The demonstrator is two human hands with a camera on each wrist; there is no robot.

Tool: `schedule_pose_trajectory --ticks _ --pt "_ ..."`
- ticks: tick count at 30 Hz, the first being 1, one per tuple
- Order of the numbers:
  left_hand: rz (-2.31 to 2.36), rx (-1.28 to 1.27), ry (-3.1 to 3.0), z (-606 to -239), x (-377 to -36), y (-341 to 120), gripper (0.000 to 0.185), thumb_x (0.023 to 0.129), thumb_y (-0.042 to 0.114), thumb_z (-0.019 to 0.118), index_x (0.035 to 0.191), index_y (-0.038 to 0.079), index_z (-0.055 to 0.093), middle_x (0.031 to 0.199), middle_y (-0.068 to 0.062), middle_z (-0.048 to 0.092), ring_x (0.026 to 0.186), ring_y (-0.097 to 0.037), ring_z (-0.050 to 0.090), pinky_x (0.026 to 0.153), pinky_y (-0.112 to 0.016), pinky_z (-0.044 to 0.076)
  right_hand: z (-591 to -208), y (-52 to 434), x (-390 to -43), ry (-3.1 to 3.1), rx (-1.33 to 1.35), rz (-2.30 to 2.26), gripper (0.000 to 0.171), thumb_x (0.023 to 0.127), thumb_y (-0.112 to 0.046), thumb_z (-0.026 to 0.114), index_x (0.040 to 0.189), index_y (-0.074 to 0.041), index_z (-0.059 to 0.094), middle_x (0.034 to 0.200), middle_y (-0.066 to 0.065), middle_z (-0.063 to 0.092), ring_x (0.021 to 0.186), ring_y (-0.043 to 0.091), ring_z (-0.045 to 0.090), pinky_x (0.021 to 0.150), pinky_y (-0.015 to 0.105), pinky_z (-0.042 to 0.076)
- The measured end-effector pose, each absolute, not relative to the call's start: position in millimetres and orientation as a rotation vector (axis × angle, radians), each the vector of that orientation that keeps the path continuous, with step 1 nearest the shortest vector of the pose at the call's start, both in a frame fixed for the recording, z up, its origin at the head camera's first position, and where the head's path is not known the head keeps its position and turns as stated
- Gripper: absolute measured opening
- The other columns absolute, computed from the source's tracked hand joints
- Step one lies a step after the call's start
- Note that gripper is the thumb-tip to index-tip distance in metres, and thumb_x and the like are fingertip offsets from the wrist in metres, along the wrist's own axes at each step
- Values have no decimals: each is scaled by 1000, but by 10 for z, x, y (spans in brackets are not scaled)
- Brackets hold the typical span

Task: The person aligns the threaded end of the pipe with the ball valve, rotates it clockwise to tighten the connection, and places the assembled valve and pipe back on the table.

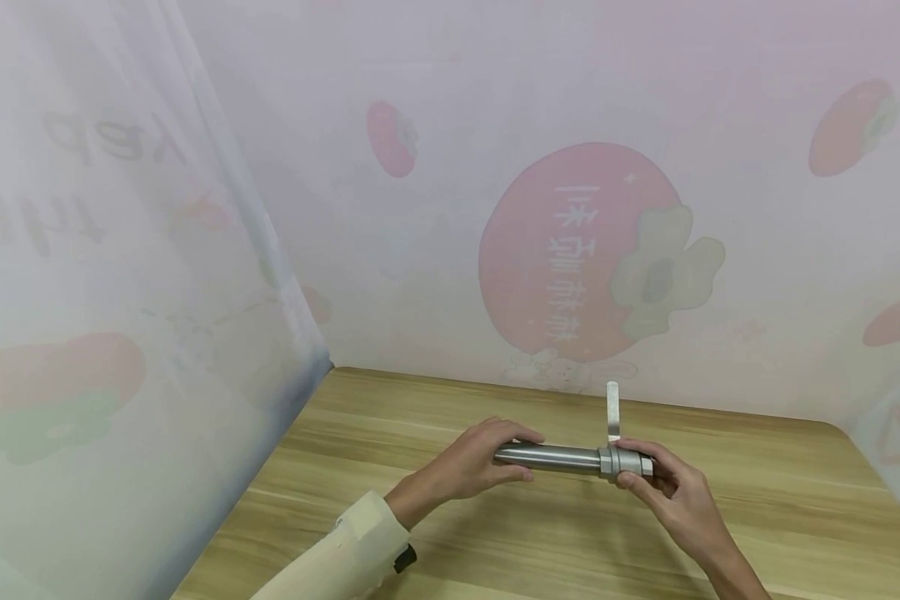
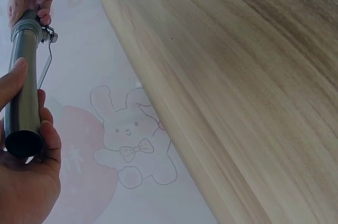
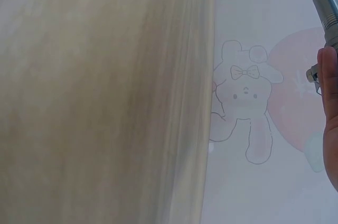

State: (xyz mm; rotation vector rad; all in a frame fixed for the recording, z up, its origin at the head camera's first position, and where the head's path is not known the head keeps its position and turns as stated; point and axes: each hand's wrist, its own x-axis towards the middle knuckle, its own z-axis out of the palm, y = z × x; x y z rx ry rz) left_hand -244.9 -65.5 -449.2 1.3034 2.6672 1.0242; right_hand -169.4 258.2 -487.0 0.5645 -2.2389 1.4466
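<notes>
The metal cylinder (image 1: 562,457) is held level above the wooden table (image 1: 757,508). The left hand (image 1: 468,465) curls around its plain end; the right hand (image 1: 663,487) pinches the collared end, whose thin lever (image 1: 612,410) apparently stands upright.

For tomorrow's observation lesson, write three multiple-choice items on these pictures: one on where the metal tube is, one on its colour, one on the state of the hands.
1. Where is the metal tube?
A. Lying on the wooden table
B. Held above the table between both hands
C. Leaning on the wall

2. What colour is the tube?
A. Silver-grey
B. Red
C. Blue

3. How does the left hand stand?
A. Flat on the table
B. Fingers curled round the tube's end
C. Out of view

Answers: 1 B, the left hand and the right hand each grip one end; 2 A, it shines like bare metal; 3 B, the left wrist view shows fingers wrapped round it.
</notes>
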Motion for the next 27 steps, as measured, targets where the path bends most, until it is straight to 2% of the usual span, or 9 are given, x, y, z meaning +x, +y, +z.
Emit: schedule_pose_trajectory --ticks 8,15,27 --pt "1029 1268 2668 -4488 -2462 -667 49 100 42 79 144 21 71 133 7 76 114 -7 61 97 -29 51 -4867 2573 -1693 -2240 559 1447 44 97 10 75 140 -3 69 119 -15 71 94 4 72 78 22 62" --pt "1080 1299 2627 -4491 -2469 -661 47 100 35 80 143 19 71 132 3 77 106 0 69 94 -22 57 -4858 2568 -1700 -2236 562 1454 44 97 10 75 139 -3 69 118 -13 71 94 4 72 78 22 62" --pt "1086 1258 2571 -4468 -2459 -662 47 104 32 77 146 13 67 134 0 75 109 -2 67 97 -24 56 -4872 2563 -1707 -2224 583 1467 44 97 11 74 139 -2 69 119 -13 72 95 4 72 78 22 62"
